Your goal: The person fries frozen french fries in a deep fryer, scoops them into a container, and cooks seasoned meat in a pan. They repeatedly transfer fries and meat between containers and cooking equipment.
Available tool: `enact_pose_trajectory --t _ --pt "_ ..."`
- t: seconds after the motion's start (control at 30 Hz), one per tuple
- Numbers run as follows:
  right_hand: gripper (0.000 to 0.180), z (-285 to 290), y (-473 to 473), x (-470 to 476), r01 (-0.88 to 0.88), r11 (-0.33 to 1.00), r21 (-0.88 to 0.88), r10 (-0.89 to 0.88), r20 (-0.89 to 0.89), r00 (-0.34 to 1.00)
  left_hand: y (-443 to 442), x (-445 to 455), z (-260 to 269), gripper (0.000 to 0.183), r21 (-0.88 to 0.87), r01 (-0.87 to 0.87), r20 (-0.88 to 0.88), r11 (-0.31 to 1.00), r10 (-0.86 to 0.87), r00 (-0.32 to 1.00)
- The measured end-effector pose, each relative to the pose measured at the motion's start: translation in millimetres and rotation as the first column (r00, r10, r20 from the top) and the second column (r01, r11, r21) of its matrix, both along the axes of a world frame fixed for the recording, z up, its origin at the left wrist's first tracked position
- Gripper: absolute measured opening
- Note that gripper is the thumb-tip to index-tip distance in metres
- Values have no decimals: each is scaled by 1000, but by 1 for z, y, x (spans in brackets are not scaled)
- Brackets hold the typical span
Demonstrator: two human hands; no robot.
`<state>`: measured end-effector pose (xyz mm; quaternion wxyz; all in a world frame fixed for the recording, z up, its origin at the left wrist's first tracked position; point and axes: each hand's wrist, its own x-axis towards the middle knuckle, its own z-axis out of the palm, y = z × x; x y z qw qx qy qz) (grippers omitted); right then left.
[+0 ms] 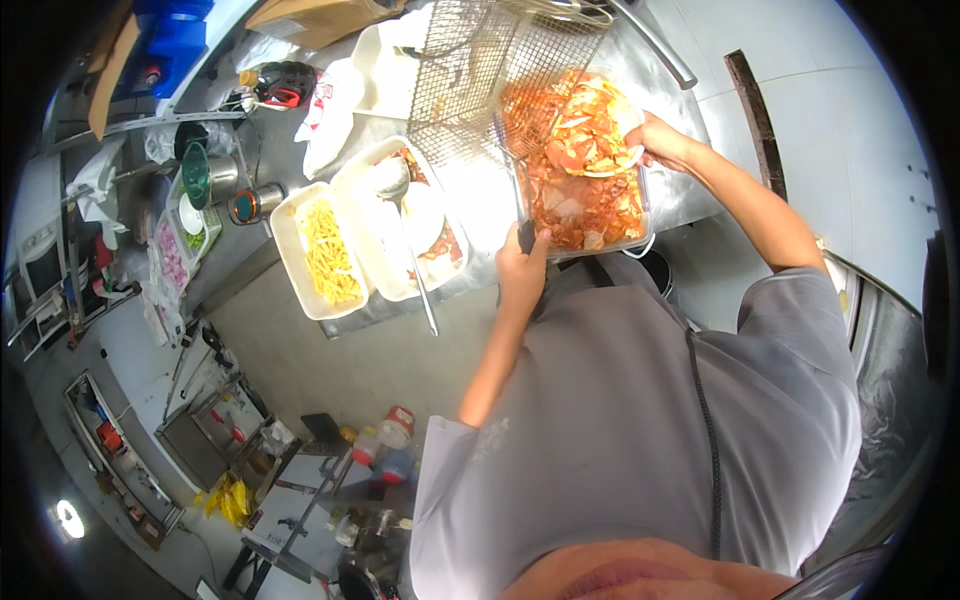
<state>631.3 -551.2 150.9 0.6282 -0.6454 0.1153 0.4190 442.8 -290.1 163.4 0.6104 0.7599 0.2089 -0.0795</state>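
Observation:
My left hand (519, 262) grips the black handle of a wire-mesh fryer basket (544, 124), whose metal rod runs away from me. In my right hand (664, 142) is the rim of a white bowl (636, 142) heaped with red-orange marinated meat pieces (589, 131). The bowl is tilted toward the basket, and the mesh partly covers the view there. Beneath both sits a clear plastic tub (646, 238) of the same red-coated meat (585, 210), close to my body. A second mesh basket (457, 82) stands just to the left.
Left on the metal table are a white tub (281, 214) of yellow strips (328, 255) and another white tub (367, 274) with a metal ladle (394, 180) across it. Farther left stand a steel cup (255, 202) and a crate (214, 225). A metal tube (660, 45) juts out at the upper right.

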Motion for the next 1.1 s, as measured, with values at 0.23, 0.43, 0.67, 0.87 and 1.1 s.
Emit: enact_pose_trajectory --t 0.23,0.43,0.67,0.87,1.1 --pt "47 108 -21 -33 132 977 -168 -106 154 982 26 6 59 11 -241 -38 -116 970 10 993" --pt "45 173 2 -31 152 914 -376 44 466 884 49 5 80 9 -485 118 -240 867 -261 935" --pt "48 141 56 -26 527 458 -716 787 602 134 37 -6 83 12 -706 165 -224 689 -438 871" --pt "59 118 74 -75 333 576 -747 694 661 284 44 -22 75 11 -673 148 -269 725 -426 864" --pt "59 59 77 -51 494 438 -751 803 574 160 44 -31 74 11 -684 161 -247 712 -433 867"
